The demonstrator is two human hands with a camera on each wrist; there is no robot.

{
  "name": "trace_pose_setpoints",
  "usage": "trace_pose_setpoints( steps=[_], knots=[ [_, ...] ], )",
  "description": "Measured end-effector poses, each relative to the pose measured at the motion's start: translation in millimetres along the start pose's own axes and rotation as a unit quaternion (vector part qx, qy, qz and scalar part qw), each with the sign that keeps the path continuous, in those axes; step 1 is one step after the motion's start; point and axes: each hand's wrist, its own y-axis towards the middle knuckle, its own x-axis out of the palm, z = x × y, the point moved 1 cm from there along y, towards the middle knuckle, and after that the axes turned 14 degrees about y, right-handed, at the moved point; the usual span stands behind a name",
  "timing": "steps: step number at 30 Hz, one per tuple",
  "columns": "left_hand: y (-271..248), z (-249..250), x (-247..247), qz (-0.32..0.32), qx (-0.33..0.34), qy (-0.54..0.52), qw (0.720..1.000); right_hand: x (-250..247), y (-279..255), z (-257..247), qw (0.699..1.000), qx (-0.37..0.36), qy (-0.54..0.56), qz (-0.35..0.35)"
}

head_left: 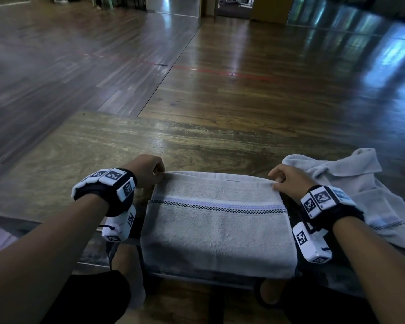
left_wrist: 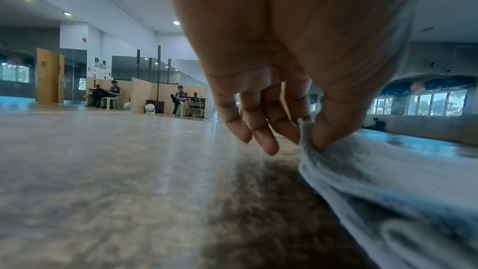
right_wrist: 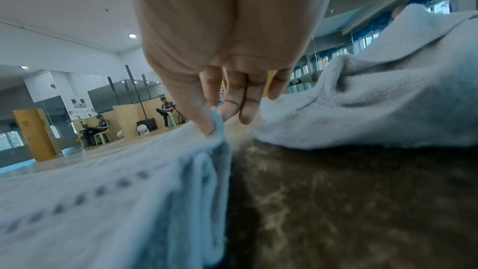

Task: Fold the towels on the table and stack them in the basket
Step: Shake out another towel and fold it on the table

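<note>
A pale grey towel (head_left: 218, 220) with a dark checkered stripe lies folded on the wooden table (head_left: 103, 146), its near part hanging over the front edge. My left hand (head_left: 150, 171) pinches its far left corner between thumb and forefinger; the same pinch shows on the towel (left_wrist: 362, 171) under my left hand (left_wrist: 305, 128) in the left wrist view. My right hand (head_left: 283, 181) pinches the far right corner, seen on the towel (right_wrist: 129, 181) under my right hand (right_wrist: 214, 118) in the right wrist view. The basket is not in view.
A second grey towel (head_left: 360, 190) lies crumpled on the table just right of my right hand, also seen as a rumpled towel (right_wrist: 375, 93) in the right wrist view. Bare tabletop stretches to the left and beyond the folded towel. Wooden floor (head_left: 220, 54) lies past the table.
</note>
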Motion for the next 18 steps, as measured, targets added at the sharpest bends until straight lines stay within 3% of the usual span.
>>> trace_pose_setpoints(
  steps=[6, 14, 18],
  knots=[
    [-22.2, -7.0, -16.7, 0.035, 0.033, -0.076, 0.996, -19.7, -18.2, -8.6, 0.998, -0.045, -0.035, -0.009],
    [-87.7, -2.7, -47.1, 0.129, 0.073, -0.223, 0.964, -56.8, -92.1, -27.6, 0.988, -0.137, 0.070, -0.003],
    [-115.7, 2.4, -56.9, 0.143, 0.097, -0.229, 0.958, -68.6, -125.9, -33.4, 0.985, -0.154, 0.080, -0.004]
  ],
)
